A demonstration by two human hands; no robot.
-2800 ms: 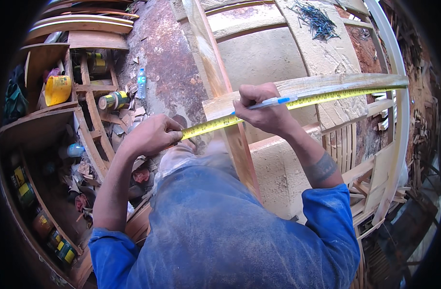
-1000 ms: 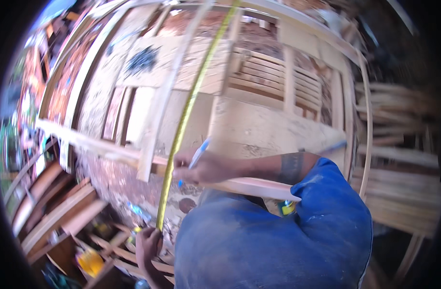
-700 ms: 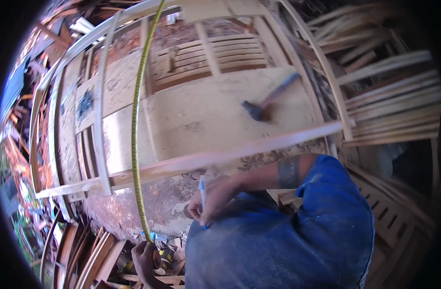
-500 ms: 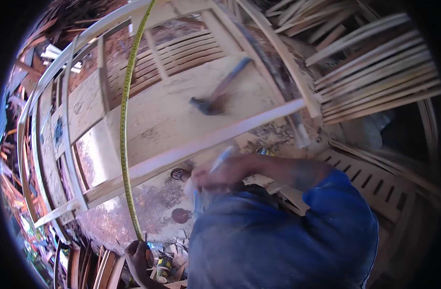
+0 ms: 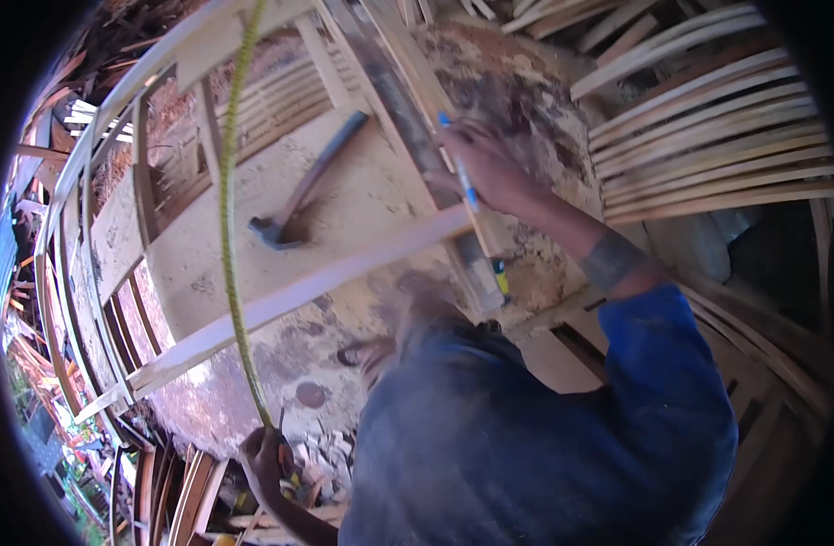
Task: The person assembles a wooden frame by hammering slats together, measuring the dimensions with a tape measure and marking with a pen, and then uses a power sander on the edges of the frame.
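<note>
Fingers of the left hand (image 5: 262,451) are bent and closed around the lower end of a long, narrow yellow measuring tape with dark markings along it (image 5: 227,191). From that grip, low in the view and left of the person's body, the tape runs upward and away to the top edge. Its near end meets the fingertips directly; whether the palm also holds a case is too dark to tell.

The tape looks like a single ribbon, bowed gently toward the left along its middle, its markings blurred. It passes across a long pale wooden plank (image 5: 344,271) that slants through the view; whether the two touch there cannot be told.

The right hand (image 5: 490,166), well apart from the tape, has its fingers closed on a slim white pen with blue ends (image 5: 460,166). This hand lies over a narrow light-brown wooden strip (image 5: 415,77), and whether it rests on the strip or is just above it is unclear. A dark band circles the right forearm, below a blue sleeve (image 5: 658,350).

Between the tape and the right hand, a dark-headed hammer with a long handle (image 5: 312,181) lies on a flat, pale board (image 5: 194,282). To the far right, light wooden slats (image 5: 708,136) are piled side by side.
</note>
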